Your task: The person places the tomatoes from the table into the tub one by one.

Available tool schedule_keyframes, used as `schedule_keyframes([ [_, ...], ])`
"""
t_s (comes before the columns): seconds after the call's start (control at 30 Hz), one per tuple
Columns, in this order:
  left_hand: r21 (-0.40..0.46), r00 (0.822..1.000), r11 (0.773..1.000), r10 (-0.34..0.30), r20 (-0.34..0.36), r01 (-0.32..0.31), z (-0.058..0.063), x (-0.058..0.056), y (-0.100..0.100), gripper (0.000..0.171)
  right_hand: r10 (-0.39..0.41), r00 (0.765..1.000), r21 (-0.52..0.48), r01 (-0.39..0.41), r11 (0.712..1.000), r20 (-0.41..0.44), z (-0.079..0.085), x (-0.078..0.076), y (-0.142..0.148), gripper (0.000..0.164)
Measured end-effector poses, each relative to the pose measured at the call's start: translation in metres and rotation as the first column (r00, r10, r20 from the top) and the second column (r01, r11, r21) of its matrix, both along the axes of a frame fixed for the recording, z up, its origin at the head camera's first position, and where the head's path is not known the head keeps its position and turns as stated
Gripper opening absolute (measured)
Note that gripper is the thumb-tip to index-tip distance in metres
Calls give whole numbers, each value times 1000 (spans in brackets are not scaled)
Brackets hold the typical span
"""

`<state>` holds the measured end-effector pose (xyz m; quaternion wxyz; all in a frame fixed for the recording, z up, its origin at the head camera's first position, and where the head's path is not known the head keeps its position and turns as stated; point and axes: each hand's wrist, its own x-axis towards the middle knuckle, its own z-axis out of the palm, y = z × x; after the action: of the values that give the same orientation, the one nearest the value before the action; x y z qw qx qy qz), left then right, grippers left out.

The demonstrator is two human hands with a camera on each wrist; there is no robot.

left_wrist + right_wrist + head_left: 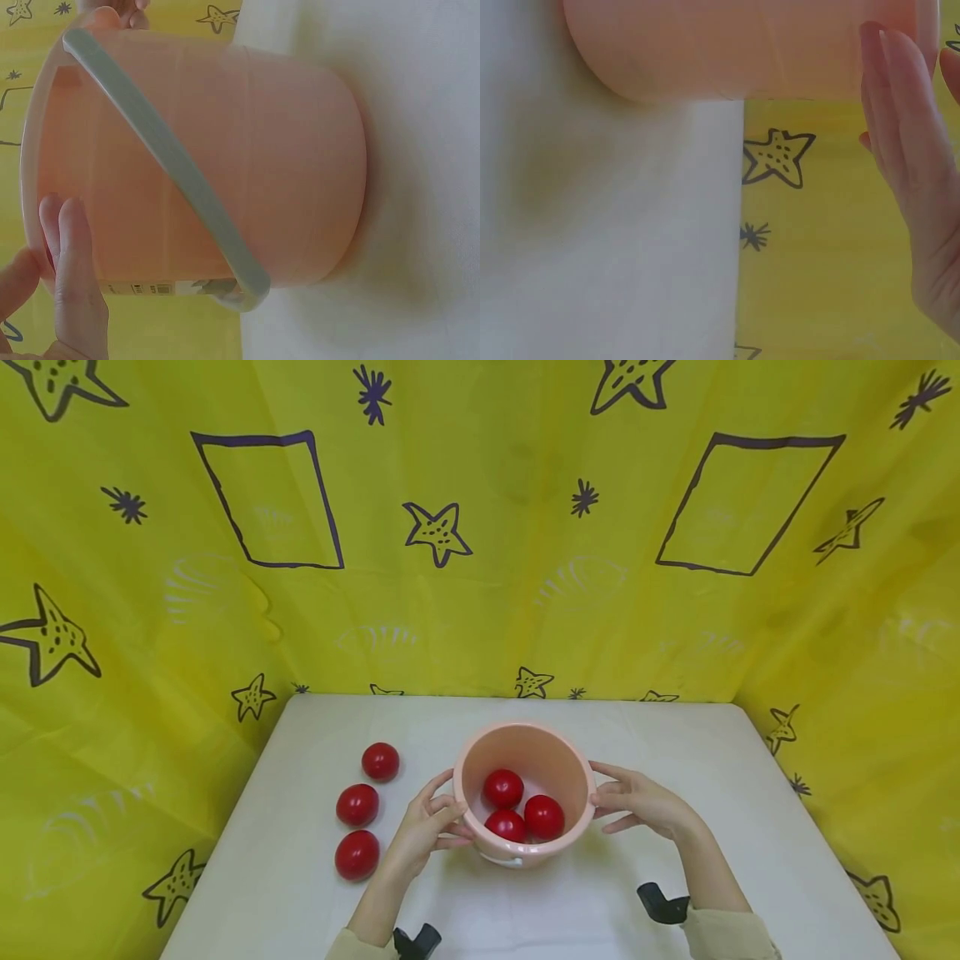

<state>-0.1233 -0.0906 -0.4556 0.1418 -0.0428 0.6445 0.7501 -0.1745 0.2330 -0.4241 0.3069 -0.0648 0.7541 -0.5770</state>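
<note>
A pink plastic bucket (525, 857) is at the middle of the white table, its mouth toward the head camera. Inside it lie several red, tomato-like balls, among them one at the back (503, 788) and one on the right (544, 817). My left hand (423, 827) grips the bucket's left rim, thumb at the edge and fingers along the outer wall. On the opposite side, my right hand (643, 802) holds the right rim in a similar way. The grey handle (169, 161) hangs down across the bucket's side. Whether the base touches the table cannot be told.
Left of the bucket, three more red balls stand in a column: a far one (380, 762), a middle one (357, 805) and a near one (357, 855). Yellow curtain (480, 610) with drawn stars borders the white table (667, 735) at the back and sides.
</note>
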Motion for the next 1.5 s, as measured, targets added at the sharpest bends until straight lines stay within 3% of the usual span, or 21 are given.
schedule_keyframes([
  [0.2,3,1000,1000,-1,-1,1,0,0,0,62,42,999,-47,-41,998,19,-1,-1,1,79],
  [0.43,-7,1000,1000,11,-2,-11,0,1,1,61,54,999,-36,-54,998,7,0,-1,-1,79],
  [0.5,-36,999,999,39,-31,-40,-1,2,2,61,55,998,-34,-55,998,7,0,-1,-1,79],
  [0.6,-171,983,977,99,-153,-125,-5,6,5,61,50,999,-26,-49,998,9,0,-1,-2,79],
  [0.67,-305,950,927,128,-286,-217,-8,10,7,60,45,999,-21,-45,999,8,-1,-1,-3,79],
  [0.7,-379,925,886,126,-358,-268,-10,12,7,59,43,999,-19,-43,999,8,-1,-1,-3,79],
  [0.77,-507,863,778,87,-498,-371,-13,15,6,59,44,999,-25,-44,999,7,-2,-1,-4,79],
  [0.83,-597,792,649,13,-610,-471,-14,18,2,62,46,999,-27,-46,999,5,-3,-1,-4,79],
  [0.9,-642,727,533,-71,-683,-551,-15,18,-5,66,47,999,-28,-47,999,2,-3,-1,-4,79],
  [0.93,-654,703,482,-104,-704,-583,-15,18,-10,68,47,999,-27,-47,999,0,-3,-1,-4,79],
  [0.97,-662,687,437,-127,-716,-609,-15,18,-15,70,46,999,-24,-46,999,-1,-3,-1,-3,79],
  [1.03,-674,675,365,-147,-723,-642,-16,18,-26,74,44,999,-21,-44,999,-2,-2,0,-3,79],
  [1.07,-677,676,343,-143,-723,-651,-17,18,-31,75,42,999,-18,-42,999,-3,-2,0,-3,80],
  [1.13,-697,703,310,-115,-702,-646,-22,21,-42,77,42,999,-16,-42,999,-2,-1,0,-3,80],
  [1.27,-763,787,290,-46,-615,-578,-33,27,-60,78,44,999,-17,-44,999,-1,0,1,-3,79],
  [1.37,-827,855,257,-9,-519,-500,-41,32,-71,83,50,999,-18,-50,999,-3,0,1,-3,79],
  [1.5,-890,913,215,22,-407,-402,-49,37,-80,90,60,998,-22,-60,998,-5,0,0,-2,79],
])
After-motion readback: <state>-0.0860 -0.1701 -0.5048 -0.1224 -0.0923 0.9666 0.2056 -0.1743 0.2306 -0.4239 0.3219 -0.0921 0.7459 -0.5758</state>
